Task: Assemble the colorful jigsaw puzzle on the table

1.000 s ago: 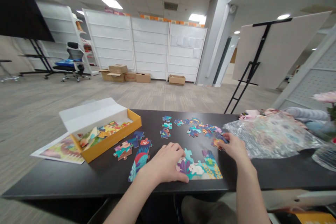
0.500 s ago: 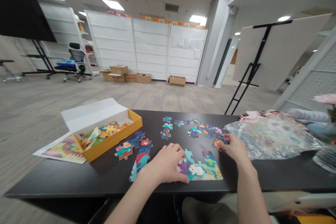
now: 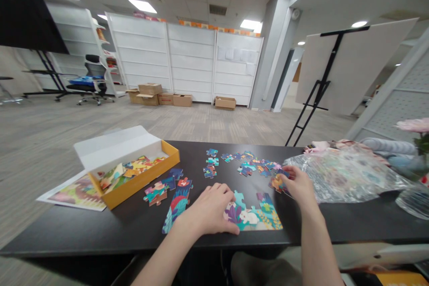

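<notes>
My left hand [image 3: 212, 210] lies palm down with fingers outstretched over the left part of a joined puzzle section [image 3: 250, 217], which shows a white rabbit and green plants. It covers some of that section. Farther right, the fingers of my right hand [image 3: 298, 183] close on a puzzle piece [image 3: 277, 183] with orange and dark colours, just above the table; the fingertips hide part of it. Left of my left hand lies another joined strip [image 3: 177, 203] with a red and blue pattern. Loose puzzle pieces [image 3: 247, 168] spread beyond both hands.
A yellow box [image 3: 140, 182] with a raised white lid holds more pieces at the left, partly over a printed picture sheet [image 3: 77, 194]. Several pieces [image 3: 157, 192] lie beside it. Clear plastic wrapping [image 3: 348, 174] covers the right side of the black table [image 3: 134, 228].
My right hand has shifted slightly left, and the orange piece at its fingertips shows more tilted. My left hand stays on the joined section. The view has turned a little.
</notes>
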Demonstrator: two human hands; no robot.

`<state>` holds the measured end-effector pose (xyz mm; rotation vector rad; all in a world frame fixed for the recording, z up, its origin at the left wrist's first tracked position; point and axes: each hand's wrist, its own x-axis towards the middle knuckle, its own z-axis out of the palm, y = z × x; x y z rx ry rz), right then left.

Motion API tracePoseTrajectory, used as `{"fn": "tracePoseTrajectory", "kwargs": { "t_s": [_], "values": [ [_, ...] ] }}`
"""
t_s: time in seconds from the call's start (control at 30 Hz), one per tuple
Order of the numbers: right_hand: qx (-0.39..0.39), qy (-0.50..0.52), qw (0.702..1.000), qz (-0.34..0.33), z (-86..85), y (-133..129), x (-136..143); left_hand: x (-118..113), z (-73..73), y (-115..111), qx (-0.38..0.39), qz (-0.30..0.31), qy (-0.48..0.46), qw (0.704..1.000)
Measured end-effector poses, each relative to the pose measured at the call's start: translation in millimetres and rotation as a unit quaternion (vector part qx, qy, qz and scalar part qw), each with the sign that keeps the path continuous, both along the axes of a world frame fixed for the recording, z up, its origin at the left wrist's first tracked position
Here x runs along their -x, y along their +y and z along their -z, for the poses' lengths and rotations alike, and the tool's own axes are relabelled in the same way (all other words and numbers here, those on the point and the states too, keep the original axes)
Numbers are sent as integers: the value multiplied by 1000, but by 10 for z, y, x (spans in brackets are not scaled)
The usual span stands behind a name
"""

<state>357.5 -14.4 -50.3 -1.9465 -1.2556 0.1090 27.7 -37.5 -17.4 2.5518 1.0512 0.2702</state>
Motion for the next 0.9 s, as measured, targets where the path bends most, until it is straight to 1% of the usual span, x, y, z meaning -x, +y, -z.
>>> {"fn": "tracePoseTrajectory", "kwargs": {
  "t_s": [0.13,0.27,0.33,0.4,0.5,0.6,0.73,0.8,0.9],
  "values": [
    [-62,112,991,-47,-16,-1,38,-3,-6,8,-3,2,1,1000],
    [-70,143,982,-103,-27,33,226,-9,7,11,-6,0,2,1000],
    [-44,149,978,-139,-45,52,370,-12,9,9,-6,0,4,1000],
    [6,166,971,-173,-65,63,508,-12,8,6,-5,0,5,1000],
    [65,182,959,-209,-77,67,638,-10,6,1,-5,0,0,1000],
    [75,137,964,-213,-48,80,657,-9,3,-5,-7,0,-3,1000],
    [108,48,975,-186,30,125,619,-18,-9,-11,-3,-2,5,1000],
    [109,21,979,-173,62,146,610,-24,-9,-8,-3,-1,6,1000],
    [99,-2,980,-171,85,161,614,-26,-2,-2,-8,1,5,1000]
  ]
}}
